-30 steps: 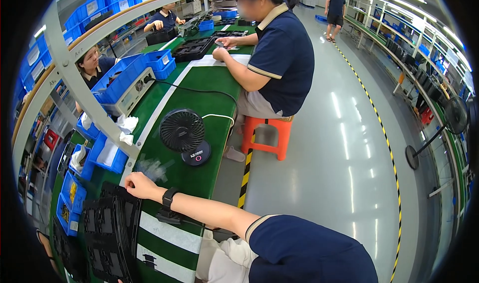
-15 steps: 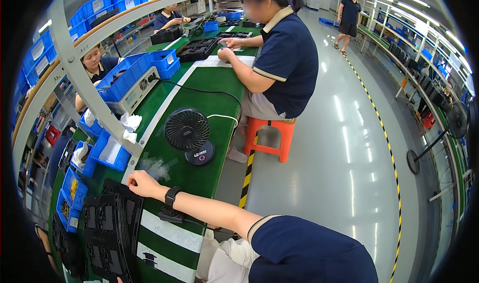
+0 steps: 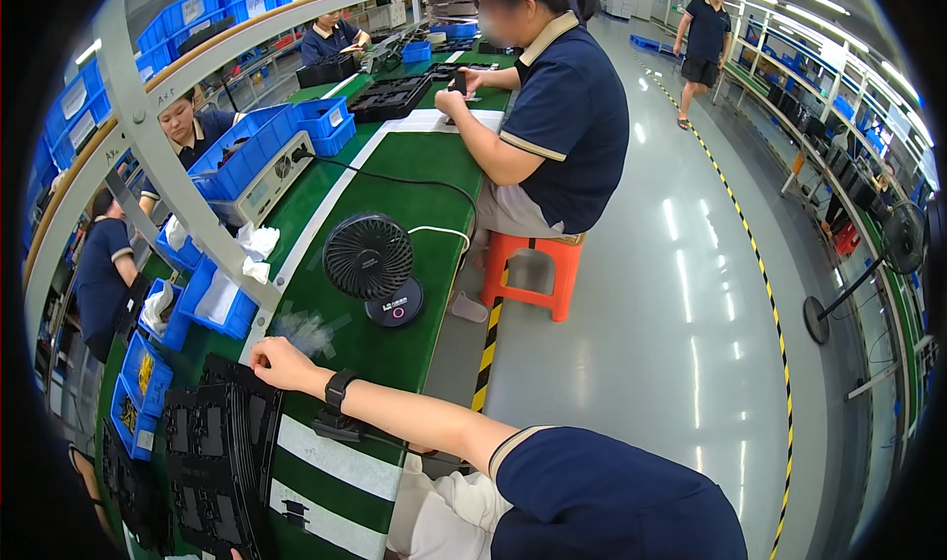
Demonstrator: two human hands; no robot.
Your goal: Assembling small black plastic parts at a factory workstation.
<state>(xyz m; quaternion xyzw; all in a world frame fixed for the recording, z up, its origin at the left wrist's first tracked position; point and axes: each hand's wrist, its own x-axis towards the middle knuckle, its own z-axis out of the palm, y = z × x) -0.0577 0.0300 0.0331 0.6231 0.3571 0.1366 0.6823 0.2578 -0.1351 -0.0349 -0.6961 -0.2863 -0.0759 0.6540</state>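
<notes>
My right hand (image 3: 283, 365) rests at the far corner of a stack of black moulded plastic trays (image 3: 212, 461), its fingers curled down over the edge of the rearmost tray (image 3: 242, 374). A dark band circles that wrist. Of my left hand (image 3: 236, 555), only a fingertip shows at the bottom edge, beside the stack; its other fingers are out of the picture. A small black part (image 3: 295, 512) lies on a white strip (image 3: 330, 521) right of the trays. Beneath my right forearm sits a black object (image 3: 338, 425), partly covered.
A black desk fan (image 3: 370, 257) stands on the green bench beyond my hand. Blue bins (image 3: 219, 301) line the left side by a white frame post (image 3: 187, 165). A seated co-worker (image 3: 562, 96) on an orange stool (image 3: 534, 279) holds a dark piece. Another person (image 3: 703, 37) walks the aisle.
My right hand and the trays stay put. The aisle walker has come closer and rightward. Another person now shows at far left, and the seated co-worker's dark piece is turned more upright.
</notes>
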